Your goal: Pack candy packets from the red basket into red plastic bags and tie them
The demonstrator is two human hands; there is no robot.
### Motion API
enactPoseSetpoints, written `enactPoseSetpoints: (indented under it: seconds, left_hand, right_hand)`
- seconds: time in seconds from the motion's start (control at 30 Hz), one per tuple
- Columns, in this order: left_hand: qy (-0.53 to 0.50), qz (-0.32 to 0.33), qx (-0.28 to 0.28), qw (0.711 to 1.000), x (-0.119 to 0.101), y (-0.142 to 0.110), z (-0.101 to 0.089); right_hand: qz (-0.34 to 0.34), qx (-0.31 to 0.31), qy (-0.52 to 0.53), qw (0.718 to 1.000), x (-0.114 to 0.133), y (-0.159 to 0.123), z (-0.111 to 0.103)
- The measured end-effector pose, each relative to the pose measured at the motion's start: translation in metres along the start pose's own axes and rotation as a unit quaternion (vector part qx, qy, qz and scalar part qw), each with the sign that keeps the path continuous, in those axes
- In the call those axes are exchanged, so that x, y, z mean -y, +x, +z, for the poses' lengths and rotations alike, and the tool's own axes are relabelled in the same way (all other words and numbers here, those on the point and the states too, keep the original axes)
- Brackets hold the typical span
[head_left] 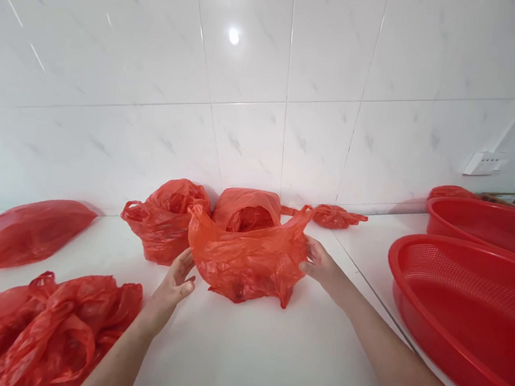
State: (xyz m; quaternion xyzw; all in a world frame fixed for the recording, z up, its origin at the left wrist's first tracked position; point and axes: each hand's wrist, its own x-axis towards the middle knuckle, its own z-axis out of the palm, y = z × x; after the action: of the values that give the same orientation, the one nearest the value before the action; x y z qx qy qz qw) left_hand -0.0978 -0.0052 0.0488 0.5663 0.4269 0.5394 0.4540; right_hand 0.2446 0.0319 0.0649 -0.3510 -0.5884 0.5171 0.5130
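Left of the central bag (244, 264), the left hand (176, 284) holds its fingers loosely parted; at the bag's right edge, the right hand (320, 263) touches it, grip unclear.

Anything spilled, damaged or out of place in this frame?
Nothing stands out: no spill or damage shows. The bag between the left hand and right hand is crumpled, as thin plastic often is, and the near basket sits upright.

One camera looks from the head, forward and down, on near counter (261, 358), with wall (253, 71) at twelve o'clock.
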Motion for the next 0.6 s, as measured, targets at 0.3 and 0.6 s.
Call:
enactPoseSetpoints:
  seconds: [0.3, 0.6]
  left_hand:
    - [-0.16, -0.074, 0.064, 0.982, 0.002, 0.016, 0.059]
    - [-0.319, -0.147, -0.054, 0.935, 0.021, 0.04, 0.071]
  right_hand:
    - [0.023, 0.036, 0.064, 0.997, -0.034, 0.013, 0.066]
    - [0.11, -0.048, 0.236, 0.964, -0.05, 0.013, 0.04]
